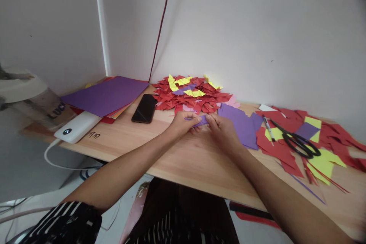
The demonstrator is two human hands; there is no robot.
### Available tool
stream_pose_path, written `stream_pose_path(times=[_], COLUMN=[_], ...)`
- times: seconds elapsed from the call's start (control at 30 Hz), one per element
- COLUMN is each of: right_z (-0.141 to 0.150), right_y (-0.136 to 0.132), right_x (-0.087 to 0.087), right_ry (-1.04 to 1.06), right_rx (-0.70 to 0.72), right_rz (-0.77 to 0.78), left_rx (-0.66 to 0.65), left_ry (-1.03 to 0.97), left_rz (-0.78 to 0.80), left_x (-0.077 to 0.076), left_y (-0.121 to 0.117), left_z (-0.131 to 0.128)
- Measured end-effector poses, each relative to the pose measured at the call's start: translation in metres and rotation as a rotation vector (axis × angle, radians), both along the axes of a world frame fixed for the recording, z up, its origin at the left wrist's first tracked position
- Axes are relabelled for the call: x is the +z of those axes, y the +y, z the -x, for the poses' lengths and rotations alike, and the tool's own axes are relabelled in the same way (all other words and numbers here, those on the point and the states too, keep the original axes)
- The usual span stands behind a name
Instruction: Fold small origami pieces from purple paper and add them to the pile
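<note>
A small piece of purple paper is pinched between my two hands above the wooden table. My left hand grips its left end, thumb on top. At its right end, my right hand closes thumb and fingers on it. The paper looks folded, but the fingers cover much of it. Just behind my hands lies a heap of folded red paper pieces, with several yellow ones and a purple one on top. A larger cut purple sheet lies flat beside my right hand.
Black-handled scissors and a marker pen lie on red and yellow scraps at the right. Left of the heap are a phone, stacked coloured sheets and a cabled white power bank. A plastic container stands far left.
</note>
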State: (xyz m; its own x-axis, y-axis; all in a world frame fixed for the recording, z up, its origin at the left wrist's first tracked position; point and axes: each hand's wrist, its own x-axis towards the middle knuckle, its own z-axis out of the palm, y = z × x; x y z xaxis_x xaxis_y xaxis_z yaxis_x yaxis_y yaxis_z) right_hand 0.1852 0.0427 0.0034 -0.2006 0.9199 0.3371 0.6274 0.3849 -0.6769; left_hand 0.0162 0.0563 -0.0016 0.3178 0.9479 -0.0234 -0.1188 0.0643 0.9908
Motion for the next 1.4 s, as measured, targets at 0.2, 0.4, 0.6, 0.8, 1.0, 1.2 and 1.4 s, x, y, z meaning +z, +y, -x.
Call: stream_pose_path(times=[0.2,0.4,0.6,0.8,1.0,1.2,1.4], right_z=[0.001,0.001,0.001,0.003,0.002,0.001,0.003], right_y=[0.001,-0.002,0.001,0.004,0.006,0.005,0.002], right_x=[-0.002,0.003,-0.002,-0.006,-0.008,-0.009,-0.004], right_ry=[0.013,0.015,-0.018,-0.046,0.000,0.039,-0.018], right_rx=[0.053,0.037,0.062,0.015,0.080,0.096,0.084], right_rz=[0.054,0.007,0.003,0.058,0.123,0.137,0.090], left_rx=[-0.052,-0.101,-0.107,-0.107,-0.098,-0.059,-0.049], left_ry=[0.088,0.042,0.109,0.098,0.118,0.100,0.063], left_rz=[-0.167,-0.087,-0.142,-0.150,-0.144,-0.122,-0.119], left_x=[-0.004,-0.002,-0.006,-0.009,-0.008,-0.012,-0.012], left_y=[0.002,0.002,0.000,0.004,0.004,0.007,0.008], left_z=[0.003,0.001,-0.001,-0.001,-0.001,-0.002,-0.001])
